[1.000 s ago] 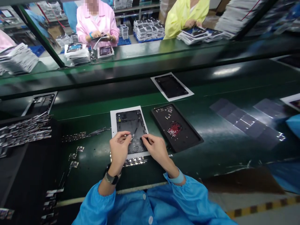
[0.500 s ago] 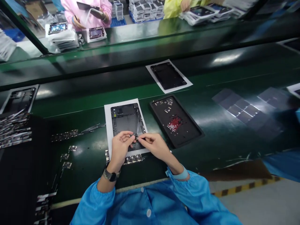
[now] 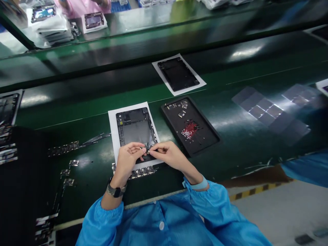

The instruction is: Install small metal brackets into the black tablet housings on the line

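Over the lower end of a black tablet housing [image 3: 133, 128], my two hands meet with fingertips almost touching. The housing lies on a white sheet [image 3: 113, 126] and shows a ribbon cable along its right side. Between thumb and fingers, my left hand [image 3: 129, 155] pinches a small circuit board [image 3: 147, 150]. My right hand [image 3: 167, 155] is closed in a pinch at the right edge of that same board. Fingers cover much of the board. A strip of small circuit boards [image 3: 142, 172] lies at the sheet's near edge, partly behind my left wrist.
Right of the housing sits a black tray [image 3: 205, 140] with red-and-black wires [image 3: 190, 129] and small metal parts. Beyond it lies another tablet housing [image 3: 178, 76]. Clear film sheets [image 3: 266, 111] are at right, loose boards [image 3: 68, 182] at left. A person in pink [image 3: 84, 7] is across the bench.
The view has tilted down and shifted slightly, so the far bench sits higher in the picture. Both hands stay together at the small board over the housing.
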Available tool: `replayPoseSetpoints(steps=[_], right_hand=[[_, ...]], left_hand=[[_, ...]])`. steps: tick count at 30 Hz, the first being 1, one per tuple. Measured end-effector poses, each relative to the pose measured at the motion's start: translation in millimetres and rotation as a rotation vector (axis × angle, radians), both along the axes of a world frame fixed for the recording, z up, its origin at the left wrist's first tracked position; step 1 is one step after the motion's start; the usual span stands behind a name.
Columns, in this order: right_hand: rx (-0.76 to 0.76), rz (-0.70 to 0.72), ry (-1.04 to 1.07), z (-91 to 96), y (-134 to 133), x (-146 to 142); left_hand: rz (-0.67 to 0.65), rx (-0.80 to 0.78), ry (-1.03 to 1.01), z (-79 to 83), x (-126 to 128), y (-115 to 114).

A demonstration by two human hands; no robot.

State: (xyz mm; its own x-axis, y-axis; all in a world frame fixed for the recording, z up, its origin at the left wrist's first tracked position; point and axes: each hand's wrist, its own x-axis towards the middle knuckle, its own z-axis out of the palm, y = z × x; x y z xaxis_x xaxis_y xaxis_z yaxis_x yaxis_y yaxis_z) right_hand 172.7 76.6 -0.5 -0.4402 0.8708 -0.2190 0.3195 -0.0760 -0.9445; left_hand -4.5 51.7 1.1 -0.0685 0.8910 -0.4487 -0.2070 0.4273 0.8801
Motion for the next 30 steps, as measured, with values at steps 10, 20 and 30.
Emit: replayPoseSetpoints(steps=[10,20,30], right_hand=[[0.211,-0.08,-0.086,0.3,-8,-1],[0.707,0.101,-0.369,-4.4,-15,-4],[0.625,0.14,-0.287,0.1,-13,-2]], left_hand=[[-0.102,0.081,0.194,7.5,5,-9],[-0.191,0.028,0.242,6.2,5,-10],[-0.187,0.002,0.225,8.2,4,-7]])
